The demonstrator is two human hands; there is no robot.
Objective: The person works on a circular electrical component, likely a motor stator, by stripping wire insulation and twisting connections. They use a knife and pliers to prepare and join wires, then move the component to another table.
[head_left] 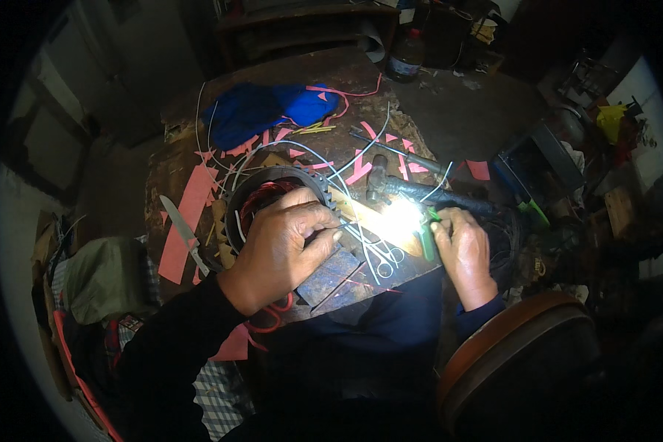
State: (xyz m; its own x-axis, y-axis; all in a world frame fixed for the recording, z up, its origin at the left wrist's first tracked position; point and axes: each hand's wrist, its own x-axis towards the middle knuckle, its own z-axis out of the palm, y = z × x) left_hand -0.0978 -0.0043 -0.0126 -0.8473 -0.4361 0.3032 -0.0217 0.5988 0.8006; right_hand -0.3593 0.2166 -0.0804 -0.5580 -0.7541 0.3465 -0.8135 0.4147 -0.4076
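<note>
1. two things mark the left side: a knife and, partly under it, a pink strip.
2. right of these sits a dark toothed ring with red windings inside; the left hand arches over its near right side.
3. thumb and forefinger of that hand are closed together, pinching a thin dark strand. its short end pokes out to the right of the fingertips, so its long axis runs roughly left to right.
4. beyond the strand end comes a gap, with a piece of wood below it and scissors toward the near side. closing this gap looks like the deciding relation; the left hand is the nearer one to the strand.
5. across the gap, the right hand has its fingers curled around a green-handled thing, whose handle runs near to far. white glare hides its far left part, so i cannot tell its shape there.
</note>
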